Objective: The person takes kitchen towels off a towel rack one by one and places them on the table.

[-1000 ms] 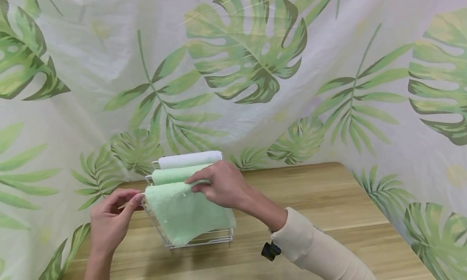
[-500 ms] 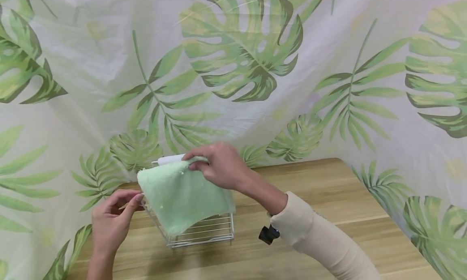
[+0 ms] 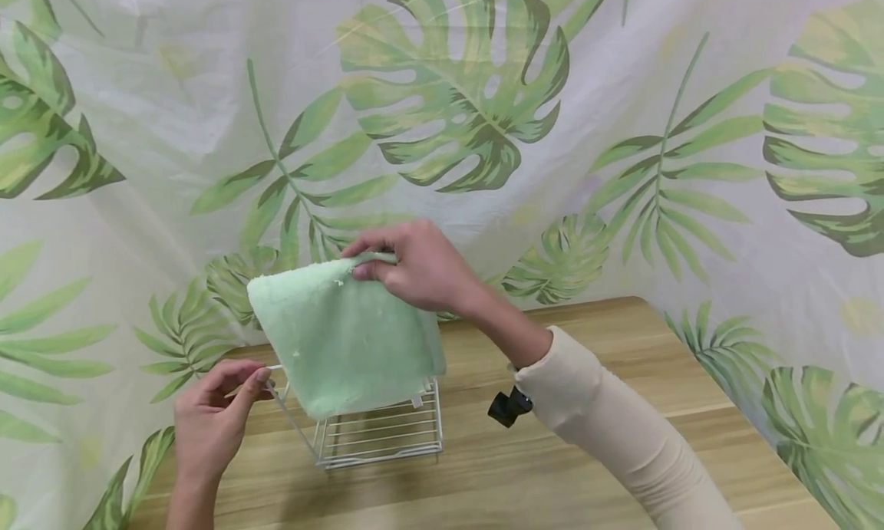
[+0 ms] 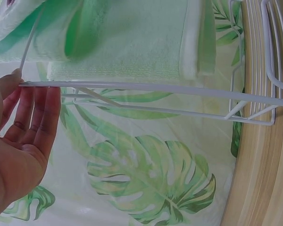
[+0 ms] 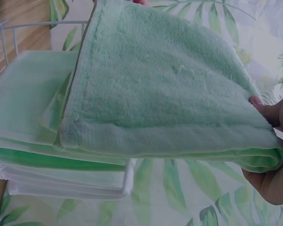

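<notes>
Right hand (image 3: 421,273) pinches the pale-green terry towel (image 3: 345,338) at one o'clock; left hand (image 3: 212,409) pinches the white wire rack (image 3: 380,459) at ten o'clock—steady bracing should prevent drag!

Left hand (image 3: 210,415): lower, thumb and fingers pinching
Right hand (image 3: 424,277): higher, thumb and fingers pinching
Right forearm (image 3: 507,327): slanting up leftward

White rack (image 3: 380,458) partly behind green towel (image 3: 345,338)
</notes>
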The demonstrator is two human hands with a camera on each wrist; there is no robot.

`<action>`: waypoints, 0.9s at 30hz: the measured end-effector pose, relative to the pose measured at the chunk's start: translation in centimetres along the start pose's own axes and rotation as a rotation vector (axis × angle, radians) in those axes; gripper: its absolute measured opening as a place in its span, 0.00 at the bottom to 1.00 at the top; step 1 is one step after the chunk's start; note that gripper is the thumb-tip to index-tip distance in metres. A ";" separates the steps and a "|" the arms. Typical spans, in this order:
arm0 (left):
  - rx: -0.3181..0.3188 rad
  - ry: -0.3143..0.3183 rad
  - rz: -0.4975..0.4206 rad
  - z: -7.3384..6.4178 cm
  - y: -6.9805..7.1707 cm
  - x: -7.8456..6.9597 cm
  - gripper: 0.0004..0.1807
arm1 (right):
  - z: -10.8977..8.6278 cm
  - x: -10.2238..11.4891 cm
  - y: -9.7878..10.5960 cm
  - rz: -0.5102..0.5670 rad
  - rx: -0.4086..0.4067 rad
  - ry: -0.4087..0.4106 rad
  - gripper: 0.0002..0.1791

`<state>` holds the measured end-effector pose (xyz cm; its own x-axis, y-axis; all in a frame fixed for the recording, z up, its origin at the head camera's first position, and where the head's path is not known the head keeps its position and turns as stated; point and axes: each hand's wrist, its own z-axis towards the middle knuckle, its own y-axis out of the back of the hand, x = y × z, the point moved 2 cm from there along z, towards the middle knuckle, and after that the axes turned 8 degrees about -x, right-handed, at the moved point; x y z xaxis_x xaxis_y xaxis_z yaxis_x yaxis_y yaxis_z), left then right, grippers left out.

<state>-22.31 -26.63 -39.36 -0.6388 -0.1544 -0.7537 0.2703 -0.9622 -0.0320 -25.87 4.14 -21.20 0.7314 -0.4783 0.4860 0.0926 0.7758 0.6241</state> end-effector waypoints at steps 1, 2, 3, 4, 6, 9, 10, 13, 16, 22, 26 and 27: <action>-0.005 0.004 0.002 0.0 0.0 0.0 0.04 | 0.3 0.1 0.3 0.016 0.003 -0.009 0.10; -0.009 0.006 0.001 0.0 0.0 0.0 0.04 | 0.5 0.1 0.5 0.033 0.004 -0.019 0.10; -0.011 0.006 0.001 0.0 0.0 0.0 0.05 | 0.7 0.1 0.7 0.048 0.004 -0.029 0.10; -0.013 0.003 -0.002 0.0 0.1 0.0 0.05 | 0.9 0.1 0.9 0.065 0.004 -0.044 0.10; -0.016 -0.001 -0.003 0.0 0.1 0.0 0.05 | 1.2 0.1 1.4 0.095 0.002 -0.068 0.10; -0.013 -0.008 -0.012 0.0 0.0 0.0 0.05 | 1.6 0.1 2.2 0.124 -0.007 -0.104 0.09; -0.014 -0.009 -0.014 0.0 0.0 0.0 0.05 | 1.7 0.1 2.4 0.128 -0.014 -0.113 0.09; -0.014 -0.006 -0.021 -0.1 0.0 -0.1 0.05 | 1.9 0.2 3.2 0.143 -0.034 -0.128 0.10; -0.017 0.000 -0.022 -0.1 0.0 -0.1 0.05 | 2.1 0.3 4.1 0.161 -0.056 -0.134 0.09; -0.024 0.010 -0.002 -0.1 0.0 -0.1 0.05 | 1.9 0.4 6.2 0.241 -0.085 -0.133 0.09; -0.014 -0.001 -0.008 0.0 -0.1 -0.1 0.05 | 1.3 0.0 7.5 0.253 -0.093 -0.130 0.09; -0.013 -0.001 -0.009 0.0 -0.1 0.0 0.05 | 1.1 -0.2 7.8 0.249 -0.095 -0.131 0.10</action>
<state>-22.34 -26.50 -39.31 -0.6422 -0.1456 -0.7526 0.2734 -0.9607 -0.0474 -26.04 9.85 -15.74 0.6467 -0.3123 0.6958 -0.0121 0.9080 0.4187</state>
